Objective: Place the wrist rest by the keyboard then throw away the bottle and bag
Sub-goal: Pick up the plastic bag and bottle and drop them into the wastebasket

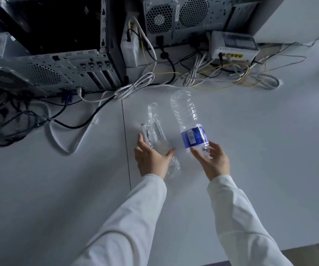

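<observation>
Clear bottle (185,112), blue label, gripped in right hand (213,162); clear crinkled bag (154,120) gripped in left hand (151,160); white table (260,154), computer towers (62,73) far.

Clear glossy plastic bottle (185,116); bag (154,121) seemingly likewise.

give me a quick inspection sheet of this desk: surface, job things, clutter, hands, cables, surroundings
surface: white desk, thin dark seam running front to back
job's things: clear bottle with blue label; clear plastic bag to its left; wrist rest and keyboard not seen
clutter: small white box with yellow ports at the back
hands: left hand holds the bag; right hand grips the bottle's near end
cables: black, white and yellow cables tangled along the back and left
surroundings: two computer cases, backs facing the person
</observation>
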`<state>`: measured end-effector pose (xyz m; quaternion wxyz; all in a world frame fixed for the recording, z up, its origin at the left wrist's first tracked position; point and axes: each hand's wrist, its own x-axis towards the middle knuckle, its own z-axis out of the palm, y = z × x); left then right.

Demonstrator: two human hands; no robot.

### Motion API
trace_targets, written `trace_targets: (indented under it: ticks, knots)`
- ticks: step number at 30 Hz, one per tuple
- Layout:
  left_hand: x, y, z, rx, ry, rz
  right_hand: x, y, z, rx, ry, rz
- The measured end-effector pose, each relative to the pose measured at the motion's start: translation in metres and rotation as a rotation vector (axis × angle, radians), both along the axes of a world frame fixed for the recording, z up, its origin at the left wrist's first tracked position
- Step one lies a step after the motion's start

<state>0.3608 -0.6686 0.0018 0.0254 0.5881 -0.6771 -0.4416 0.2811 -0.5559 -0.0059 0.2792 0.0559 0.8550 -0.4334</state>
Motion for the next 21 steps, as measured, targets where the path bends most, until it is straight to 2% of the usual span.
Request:
trace_targets:
  ticks: [6, 11, 21]
  knots:
    - [-0.009, 0.004, -0.005, -0.009, -0.041, 0.021, 0.006, 0.016, 0.002, -0.061, -0.002, -0.036]
    - [-0.010, 0.003, -0.002, 0.021, 0.045, 0.069, 0.010, 0.026, 0.004, -0.074, -0.017, -0.077]
    - [0.021, 0.006, 0.016, 0.283, 0.251, 0.056, 0.046, 0.045, 0.014, -0.122, -0.052, -0.223]
